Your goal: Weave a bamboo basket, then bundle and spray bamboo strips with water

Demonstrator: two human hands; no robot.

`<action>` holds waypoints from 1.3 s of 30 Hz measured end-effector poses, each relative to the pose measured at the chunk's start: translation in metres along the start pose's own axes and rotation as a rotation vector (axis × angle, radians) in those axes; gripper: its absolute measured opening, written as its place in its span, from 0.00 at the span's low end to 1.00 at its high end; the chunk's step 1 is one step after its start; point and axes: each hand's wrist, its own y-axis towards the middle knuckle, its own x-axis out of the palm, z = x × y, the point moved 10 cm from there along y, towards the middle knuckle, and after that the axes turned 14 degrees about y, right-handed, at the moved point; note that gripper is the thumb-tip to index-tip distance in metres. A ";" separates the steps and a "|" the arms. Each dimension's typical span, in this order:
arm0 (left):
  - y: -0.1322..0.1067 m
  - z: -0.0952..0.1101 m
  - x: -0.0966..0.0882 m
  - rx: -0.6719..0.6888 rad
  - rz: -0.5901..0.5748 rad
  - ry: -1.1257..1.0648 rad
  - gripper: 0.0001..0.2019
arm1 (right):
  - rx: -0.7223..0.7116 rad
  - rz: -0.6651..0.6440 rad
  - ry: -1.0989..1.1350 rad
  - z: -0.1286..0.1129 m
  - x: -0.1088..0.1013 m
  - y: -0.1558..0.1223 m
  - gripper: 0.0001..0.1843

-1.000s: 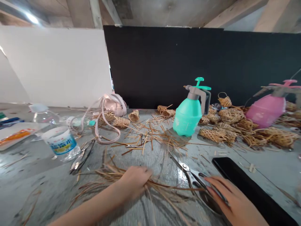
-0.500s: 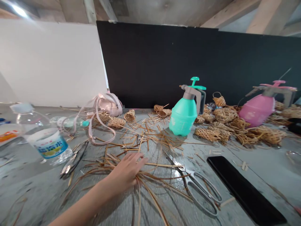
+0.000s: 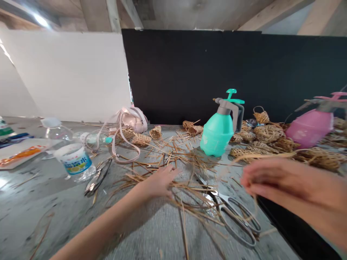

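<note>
**Hands at loose strips, front of teal sprayer**

Work table [image 3: 54,202] held it all. Teal spray bottle [image 3: 215,139] stood mid-table, pink spray bottle [image 3: 309,129] well right of it, woven bamboo baskets [image 3: 268,133] just behind & beside it. In front of it: R hand [image 3: 279,178], blurred, fingers curled, poss. pinching a strip, can't tell for sure; L hand [image 3: 159,182] open, flat on loose bamboo strips [image 3: 187,193]; scissors [image 3: 218,198] lay partly under strips.

A scuffed grey table [image 3: 40,202] — maybe painted wood, hard to tell — carries loose cane strips [image 3: 187,160], scissors [image 3: 238,220], woven baskets [image 3: 267,133], a teal sprayer [image 3: 217,139], a water bottle [image 3: 74,162] — and a pink bag [image 3: 132,121]
</note>
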 end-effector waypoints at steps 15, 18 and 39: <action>-0.120 -0.027 -0.108 -0.265 0.682 -0.215 0.08 | -0.083 -0.056 0.194 -0.010 0.101 0.079 0.06; -0.113 -0.007 -0.080 -0.106 0.464 -0.193 0.17 | -0.026 -0.033 0.237 0.013 0.097 0.076 0.08; -0.150 -0.048 0.000 -0.852 0.698 -1.941 0.21 | -0.161 0.110 -0.028 0.060 0.060 0.030 0.05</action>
